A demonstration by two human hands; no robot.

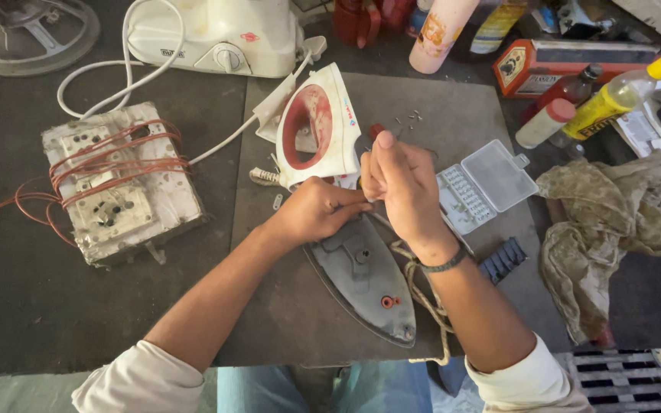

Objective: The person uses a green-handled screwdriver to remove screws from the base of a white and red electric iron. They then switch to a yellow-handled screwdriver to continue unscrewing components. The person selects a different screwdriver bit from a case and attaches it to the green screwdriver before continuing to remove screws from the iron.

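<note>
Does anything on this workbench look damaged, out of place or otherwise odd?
Yes. The clothes iron is in two parts: its white and red upper shell lies tilted, separated from the grey soleplate. Small loose screws lie scattered on the mat, and a crumpled rag lies at the right.

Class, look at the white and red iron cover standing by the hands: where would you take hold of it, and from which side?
Probably grip the iron cover by its handle bar along the right of the oval opening, coming from the right. The opening lets fingers wrap through, and the cord leaves on the left.
</note>
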